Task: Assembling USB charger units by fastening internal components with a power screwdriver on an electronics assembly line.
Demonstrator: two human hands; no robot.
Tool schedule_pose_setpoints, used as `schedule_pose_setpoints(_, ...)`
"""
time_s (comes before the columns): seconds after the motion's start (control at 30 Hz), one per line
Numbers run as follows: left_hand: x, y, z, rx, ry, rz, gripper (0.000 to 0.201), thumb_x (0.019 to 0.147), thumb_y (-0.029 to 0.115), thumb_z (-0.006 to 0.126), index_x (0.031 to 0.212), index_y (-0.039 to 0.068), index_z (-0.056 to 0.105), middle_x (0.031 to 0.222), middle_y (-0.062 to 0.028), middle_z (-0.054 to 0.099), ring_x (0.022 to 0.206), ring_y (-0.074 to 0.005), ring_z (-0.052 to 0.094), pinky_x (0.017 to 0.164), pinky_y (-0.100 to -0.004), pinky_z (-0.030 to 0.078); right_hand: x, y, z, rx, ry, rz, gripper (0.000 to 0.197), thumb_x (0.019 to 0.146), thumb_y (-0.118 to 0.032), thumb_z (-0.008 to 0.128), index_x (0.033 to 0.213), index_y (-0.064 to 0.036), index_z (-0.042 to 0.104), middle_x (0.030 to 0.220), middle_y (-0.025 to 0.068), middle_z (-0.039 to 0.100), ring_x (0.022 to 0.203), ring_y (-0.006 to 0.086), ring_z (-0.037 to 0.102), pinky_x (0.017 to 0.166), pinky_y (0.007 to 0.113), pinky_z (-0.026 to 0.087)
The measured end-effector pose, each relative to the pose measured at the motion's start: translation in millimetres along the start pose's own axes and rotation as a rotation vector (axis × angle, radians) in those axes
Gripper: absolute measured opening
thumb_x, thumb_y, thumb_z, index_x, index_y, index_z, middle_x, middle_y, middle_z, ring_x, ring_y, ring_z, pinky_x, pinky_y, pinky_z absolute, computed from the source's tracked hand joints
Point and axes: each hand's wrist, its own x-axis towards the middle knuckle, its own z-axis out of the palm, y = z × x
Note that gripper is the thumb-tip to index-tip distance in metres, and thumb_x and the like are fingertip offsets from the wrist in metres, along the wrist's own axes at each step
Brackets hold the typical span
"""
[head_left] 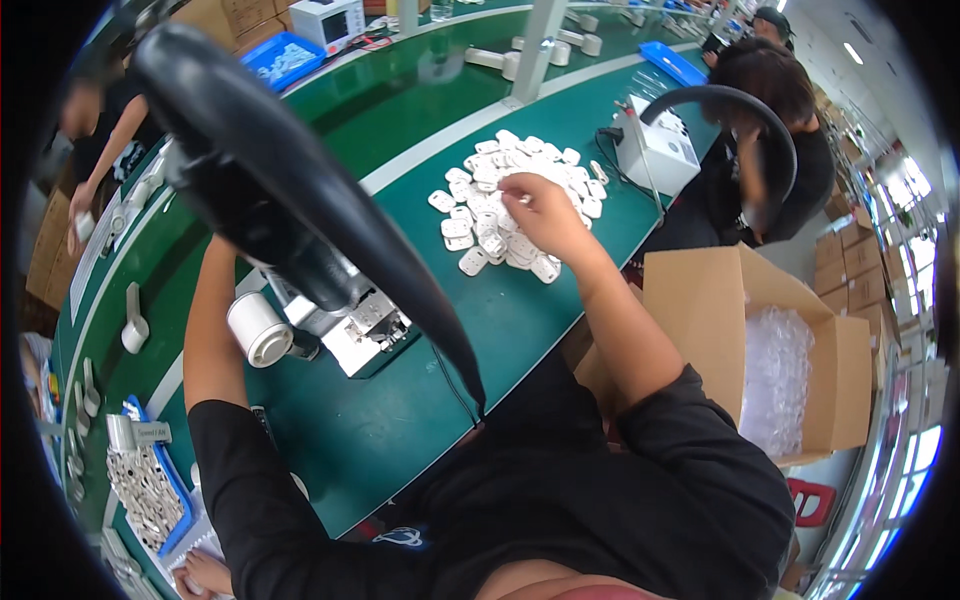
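"1 hand to judge by in the head view?"

"Yes, the right hand (545, 212). It bends over the pile of white plates (487, 222), which lies between the far and near edges of the bench (490, 330). Thumb and fingertips come close together there, but I can't tell whether they pinch a plate."

"And on the other side?"

"The left forearm (212, 330) reaches toward the far edge. The left hand is hidden behind the black curved arm (330, 185), so I can't tell its grip."

"How would you pick well from that pile?"

"I'd take each plate by its rim, thumb and forefinger on opposite sides, starting with the loose plates at the pile's border, so the overlapped plates don't slide toward the near edge. I'd check that only 1 comes up; flat pieces could cling together."

"Counts?"

"Plates: many, too overlapped to number. Also 1 metal-topped fixture (365, 338) and 1 white cylinder (262, 335) toward the bench's left end, 1 white box (655, 155) close to the near edge beyond the pile, and 1 open carton (690, 310) off that edge, holding clear plastic."
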Motion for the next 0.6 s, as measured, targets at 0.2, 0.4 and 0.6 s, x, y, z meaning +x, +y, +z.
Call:
schedule_pose_setpoints(0.2,3.5,20.7,-20.8,-0.093,0.079,0.074,0.018,0.073,0.018,0.068,0.082,0.004,0.061,0.085,-0.0076,0.057,0.077,-0.0198,0.054,0.072,-0.0333,0.043,19.8,13.9,42.0,-0.351,-0.164,-0.308,0.030,0.069,-0.010,0.064,0.099,-0.0061,0.060,0.097,0.0101,0.056,0.100,0.0283,0.051,0.080,0.041,0.040)
schedule_pose_setpoints(0.4,-19.1,-55.7,-80.3,0.150,0.493,-0.047,0.040,0.085,0.022,0.057,0.118,0.001,0.052,0.110,-0.0159,0.057,0.100,-0.0239,0.053,0.088,-0.0351,0.041,44.4,17.4,85.5,-0.811,-0.213,-0.321,0.010,0.067,-0.015,0.060,0.076,-0.0129,0.065,0.077,0.0042,0.062,0.083,0.0224,0.058,0.078,0.041,0.037)
schedule_pose_setpoints(0.6,-47.4,78.5,-186.5,-0.464,0.928,-0.625,0.040,0.081,0.024,0.065,0.108,-0.004,0.056,0.100,-0.0112,0.059,0.087,-0.0181,0.058,0.077,-0.0287,0.046,38.8,10.0,68.9,-0.843,-0.192,-0.309,0.006,0.068,-0.010,0.058,0.070,-0.0131,0.063,0.067,0.0042,0.061,0.074,0.0224,0.060,0.074,0.039,0.038)
